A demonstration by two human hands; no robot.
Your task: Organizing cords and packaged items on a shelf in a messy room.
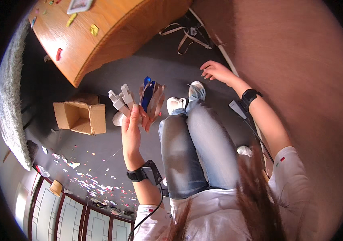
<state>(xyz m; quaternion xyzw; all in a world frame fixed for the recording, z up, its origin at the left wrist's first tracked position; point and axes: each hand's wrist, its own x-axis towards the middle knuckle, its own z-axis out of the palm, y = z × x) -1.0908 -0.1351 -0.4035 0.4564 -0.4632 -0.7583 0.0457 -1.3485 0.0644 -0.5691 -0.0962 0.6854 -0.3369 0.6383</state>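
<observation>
My left hand (134, 122) is closed around a bunch of things above the floor, left of my knees. Out of it stick several white, blocky plastic pieces (122, 99) that look like connectors; I cannot make out their exact kind. Beside them a shiny blue strip (147, 94) and brownish, ribbon-like strips (156, 101) fan upward from the same hand. My right hand (218, 74) is raised near the wall, apart from the left. Its fingers are loosely bent and spread, with nothing seen in them.
An opened cardboard box (80, 117) stands on the dark floor to the left. A wooden table (111, 30) with scraps on it juts in at the top left. Pale straps (187, 40) lie by the wall (300, 72). Colourful scraps (95, 180) litter the floor at lower left.
</observation>
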